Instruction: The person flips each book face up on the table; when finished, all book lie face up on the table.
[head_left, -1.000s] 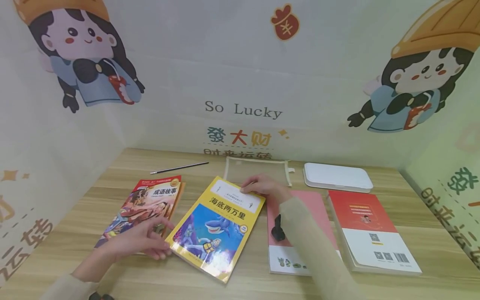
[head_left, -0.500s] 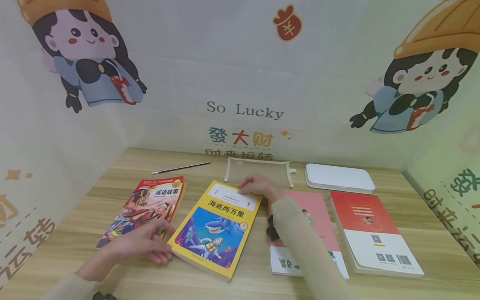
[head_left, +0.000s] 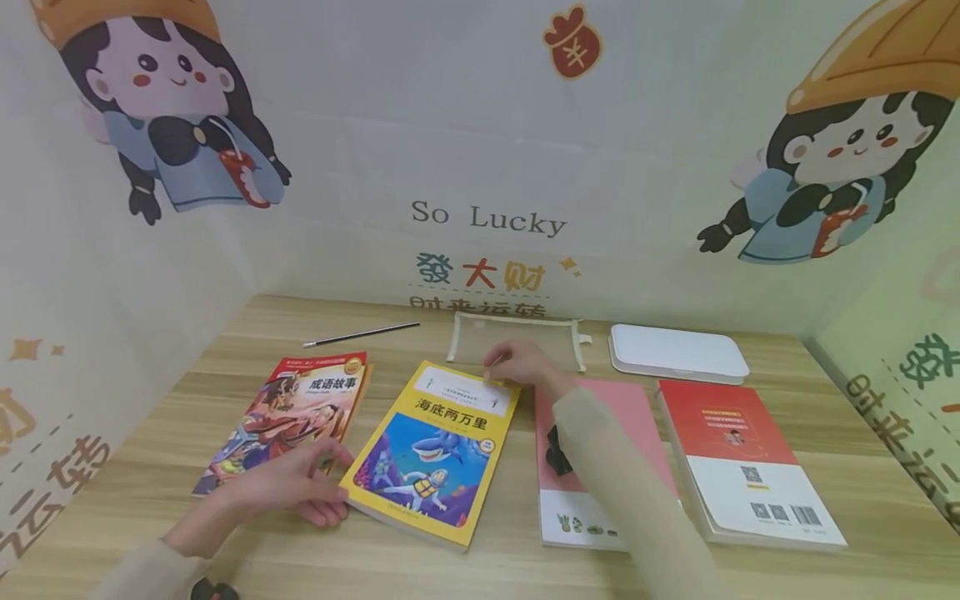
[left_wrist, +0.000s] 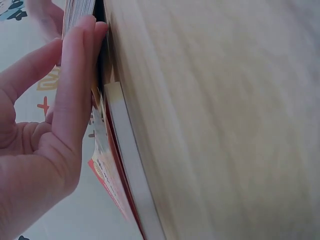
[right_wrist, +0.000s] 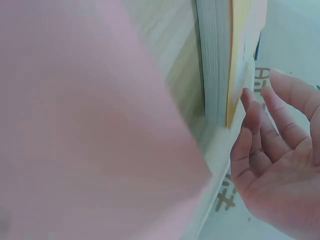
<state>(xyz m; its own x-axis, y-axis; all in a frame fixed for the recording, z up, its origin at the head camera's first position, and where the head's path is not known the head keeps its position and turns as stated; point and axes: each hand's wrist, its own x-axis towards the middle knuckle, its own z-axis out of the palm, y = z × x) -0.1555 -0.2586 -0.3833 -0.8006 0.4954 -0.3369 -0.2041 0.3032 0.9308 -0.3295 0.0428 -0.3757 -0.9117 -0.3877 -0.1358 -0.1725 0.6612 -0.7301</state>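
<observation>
A yellow-covered book (head_left: 438, 454) with a shark and a diver on its front lies slightly turned on the wooden table. At its lower left corner, my left hand (head_left: 288, 485) touches the edge with extended fingers; the left wrist view shows fingertips against the page block (left_wrist: 80, 12). My right hand (head_left: 521, 365) hovers over the book's top edge, fingers loosely bent. Seen from the right wrist, those fingers (right_wrist: 242, 147) stand beside the book's cover and grip nothing. A red-topped storybook (head_left: 300, 408) lies partly behind my left hand, over another thin book.
Under my right forearm lies a pink book (head_left: 558, 467); right of it is a red-and-white book (head_left: 750, 467), back cover up. Along the back are a pencil (head_left: 363, 335), a mesh zip pouch (head_left: 517, 333) and a white case (head_left: 678, 354). A printed cloth wall (head_left: 480, 150) rises behind.
My right hand has let go of the yellow book's top edge and lifted slightly. The book has turned a little straighter, its lower end moving up and right. My left hand stays at its corner.
</observation>
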